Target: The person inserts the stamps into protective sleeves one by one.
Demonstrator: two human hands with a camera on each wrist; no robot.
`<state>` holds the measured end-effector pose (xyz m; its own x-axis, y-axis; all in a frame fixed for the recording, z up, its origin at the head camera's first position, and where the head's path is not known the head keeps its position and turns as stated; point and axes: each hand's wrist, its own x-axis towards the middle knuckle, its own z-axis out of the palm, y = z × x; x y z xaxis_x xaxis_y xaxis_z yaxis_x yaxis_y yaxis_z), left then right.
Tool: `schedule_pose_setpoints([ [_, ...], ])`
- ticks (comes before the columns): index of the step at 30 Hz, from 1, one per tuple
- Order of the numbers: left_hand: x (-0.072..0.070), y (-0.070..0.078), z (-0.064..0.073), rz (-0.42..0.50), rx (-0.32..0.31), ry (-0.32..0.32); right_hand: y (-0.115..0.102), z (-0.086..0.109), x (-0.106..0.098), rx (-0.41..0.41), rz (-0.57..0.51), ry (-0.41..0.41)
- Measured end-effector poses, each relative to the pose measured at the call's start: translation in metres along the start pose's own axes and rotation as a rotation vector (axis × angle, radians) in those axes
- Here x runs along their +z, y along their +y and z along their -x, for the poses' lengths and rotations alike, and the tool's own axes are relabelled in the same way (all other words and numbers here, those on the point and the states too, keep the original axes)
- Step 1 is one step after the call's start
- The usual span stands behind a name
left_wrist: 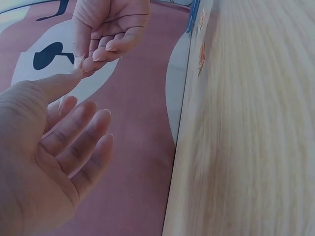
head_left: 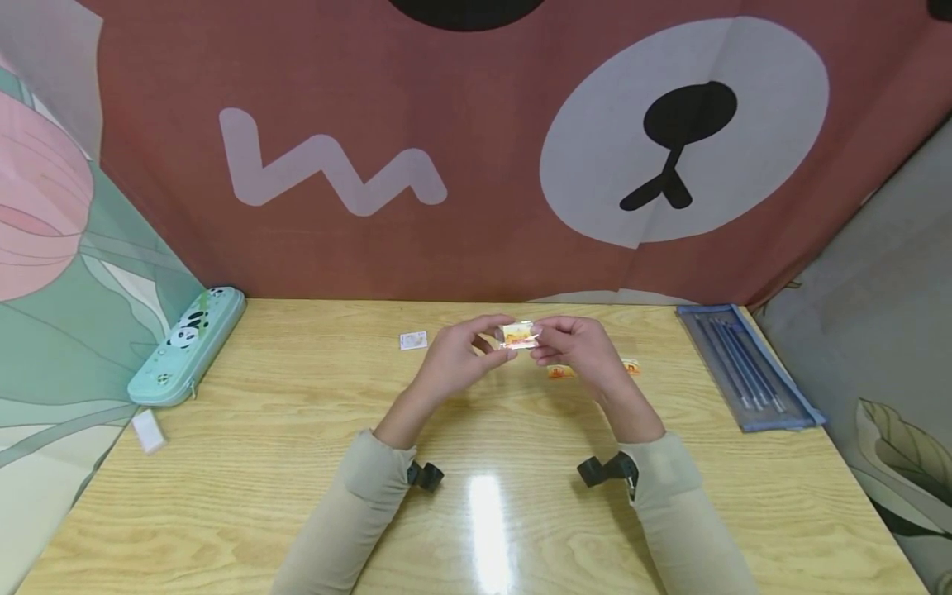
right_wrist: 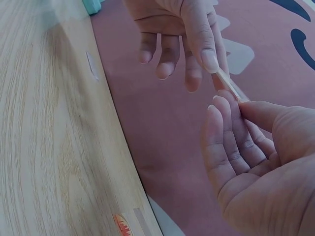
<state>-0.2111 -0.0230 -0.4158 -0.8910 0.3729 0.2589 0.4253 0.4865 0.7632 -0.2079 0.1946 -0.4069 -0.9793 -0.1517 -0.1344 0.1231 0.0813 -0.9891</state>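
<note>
Both hands hold a small, thin, shiny packet [head_left: 518, 335] with a yellow and orange print, raised over the far middle of the table. My left hand [head_left: 454, 357] pinches its left end between thumb and forefinger, the other fingers spread loosely. At the opposite end, the thumb and fingers of my right hand [head_left: 583, 351] grip it. Edge-on in the right wrist view, the packet [right_wrist: 231, 87] looks like a thin slip. Orange printed pieces [head_left: 561, 372] lie on the table behind the right hand, which partly hides them.
A small white printed card [head_left: 413, 340] lies left of the hands. At the left edge are a green panda pencil case [head_left: 188, 347] and a white block [head_left: 149, 431]. A blue mesh pouch [head_left: 749, 368] with several pencils lies at right. A printed cloth [head_left: 476, 248] hangs behind the table.
</note>
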Motion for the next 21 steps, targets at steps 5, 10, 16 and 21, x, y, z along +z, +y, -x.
schedule_pose_setpoints([
  [5, -0.0002, 0.0009, 0.0001, -0.023, 0.016, 0.008, -0.0007, 0.0006, 0.0004, 0.004, 0.001, 0.002],
  [10, 0.0004, 0.0010, 0.0001, -0.039, 0.012, -0.003, -0.0009, 0.0011, 0.0010, -0.002, -0.004, 0.005],
  [16, 0.0008, 0.0017, 0.0005, -0.047, -0.007, -0.008, -0.0009, 0.0012, 0.0017, -0.006, -0.006, 0.009],
  [21, 0.0011, 0.0019, 0.0004, -0.060, -0.007, -0.006, -0.0006, 0.0006, 0.0014, -0.003, -0.004, 0.010],
])
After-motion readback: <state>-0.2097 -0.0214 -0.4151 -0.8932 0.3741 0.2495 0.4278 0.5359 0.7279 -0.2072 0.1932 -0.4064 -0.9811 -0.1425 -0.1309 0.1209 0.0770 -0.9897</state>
